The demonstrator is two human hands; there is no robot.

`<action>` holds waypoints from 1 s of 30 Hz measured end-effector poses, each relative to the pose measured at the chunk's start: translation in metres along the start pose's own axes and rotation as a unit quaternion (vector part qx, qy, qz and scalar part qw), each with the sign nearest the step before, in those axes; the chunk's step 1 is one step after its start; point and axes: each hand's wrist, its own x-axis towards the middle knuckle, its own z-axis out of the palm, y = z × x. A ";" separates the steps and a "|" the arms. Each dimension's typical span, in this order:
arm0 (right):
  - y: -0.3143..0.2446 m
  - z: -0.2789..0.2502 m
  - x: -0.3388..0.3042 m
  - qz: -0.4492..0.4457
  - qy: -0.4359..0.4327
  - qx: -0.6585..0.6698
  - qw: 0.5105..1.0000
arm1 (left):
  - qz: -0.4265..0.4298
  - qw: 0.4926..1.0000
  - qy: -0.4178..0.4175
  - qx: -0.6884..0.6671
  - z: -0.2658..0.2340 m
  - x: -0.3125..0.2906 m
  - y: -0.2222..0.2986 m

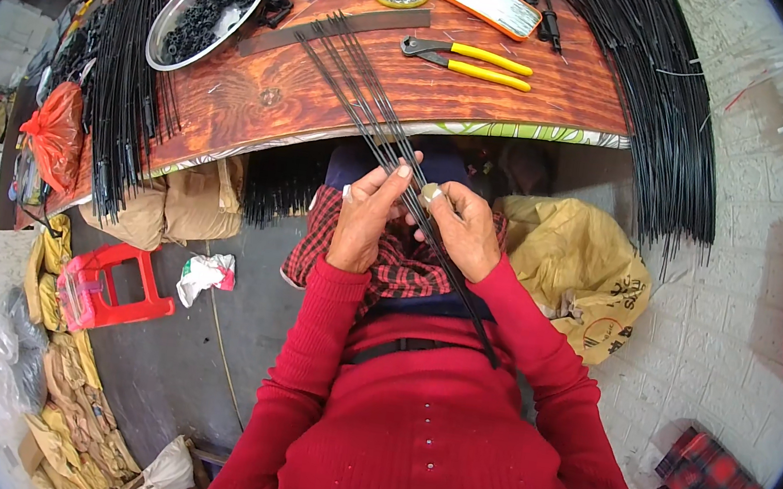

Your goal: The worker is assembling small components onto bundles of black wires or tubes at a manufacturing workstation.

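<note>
L hand (371, 213) & R hand (464, 229) both pinch thin, straight blk rods (394, 147), prob. metal. Yel-handled pliers (488, 58) lie on wood-grain tabletop (223, 102).

Thin, straight black rods (391, 139), loosely bundled; held aslant at scene's center, far ends fanned apart toward left, middle gathered, near ends together in narrow bunch toward right.

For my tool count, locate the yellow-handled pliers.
In the head view's upper middle, slightly right, the yellow-handled pliers lie on the table below the orange-rimmed tray.
</note>
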 end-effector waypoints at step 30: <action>0.013 -0.010 0.003 -0.051 0.015 -0.156 0.986 | 0.001 0.999 -0.009 -0.045 0.004 -0.001 -0.001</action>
